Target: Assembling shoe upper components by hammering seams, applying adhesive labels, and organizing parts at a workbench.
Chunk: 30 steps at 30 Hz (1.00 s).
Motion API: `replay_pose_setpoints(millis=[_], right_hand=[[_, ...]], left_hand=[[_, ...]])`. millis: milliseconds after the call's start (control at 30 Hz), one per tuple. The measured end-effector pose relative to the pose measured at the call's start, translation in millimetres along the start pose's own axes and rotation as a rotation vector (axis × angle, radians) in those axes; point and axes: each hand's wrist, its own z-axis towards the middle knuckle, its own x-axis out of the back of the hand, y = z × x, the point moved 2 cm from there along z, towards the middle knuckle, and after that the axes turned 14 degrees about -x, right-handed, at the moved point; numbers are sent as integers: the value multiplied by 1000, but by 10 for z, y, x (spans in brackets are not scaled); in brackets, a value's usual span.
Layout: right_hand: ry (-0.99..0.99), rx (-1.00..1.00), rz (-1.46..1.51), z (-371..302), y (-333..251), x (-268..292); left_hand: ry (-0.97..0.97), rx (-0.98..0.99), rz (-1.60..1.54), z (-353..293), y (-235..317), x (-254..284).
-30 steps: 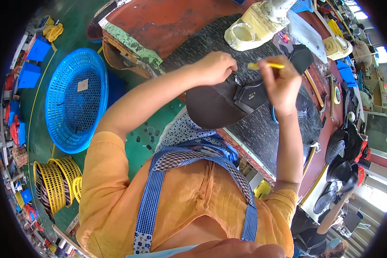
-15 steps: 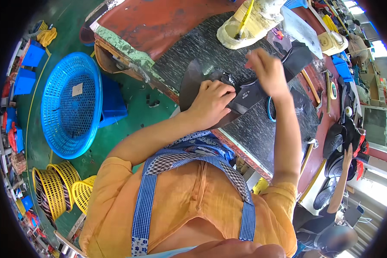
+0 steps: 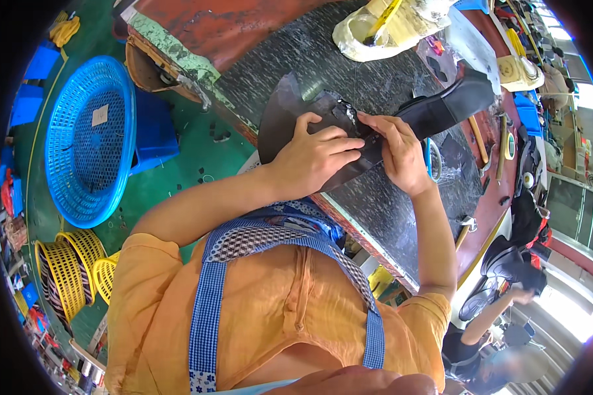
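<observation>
Sitting at the far left, well apart from the work, a blue mesh basket [image 3: 60, 135] is facing its opening toward the camera. Next along, a dark sheet [image 3: 275, 122] is lying on the speckled worktop [image 3: 270, 62] and overhanging the near edge. The left hand [image 3: 317, 158] is resting on it, fingers spreading apart and pointing right; its thumb is hiding, so I cannot tell whether it is pinching the sheet. For good work here, this hand should probably be bearing down broadly, stopping the overhang from dragging the sheet askew.

Beyond the hands, a brush [image 3: 387, 16] is leaning in a crusted yellow pot [image 3: 408, 29]. The right hand [image 3: 405, 158] is bringing its fingertips near the left's, its fingers lying close together over the near end of a long black piece [image 3: 451, 108]; whether they are gripping it, I cannot tell. That piece is stretching away to the upper right. The fingertips should likely be lining up its edge before pressing, avoiding wrinkles.
</observation>
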Motion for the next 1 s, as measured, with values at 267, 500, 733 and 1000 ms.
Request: replay_pose_setpoints(millis=[267, 500, 733, 1000], right_hand=[[-66, 30, -132, 12, 110, -19], [-42, 40, -124, 88, 117, -70], [-59, 66, -131, 135, 112, -80], [-56, 89, -136, 210, 117, -123]], left_hand=[[-16, 8, -35, 46, -109, -53], [10, 9, -15, 47, -123, -56], [5, 13, -7, 60, -133, -68], [6, 10, -20, 33, -143, -9]])
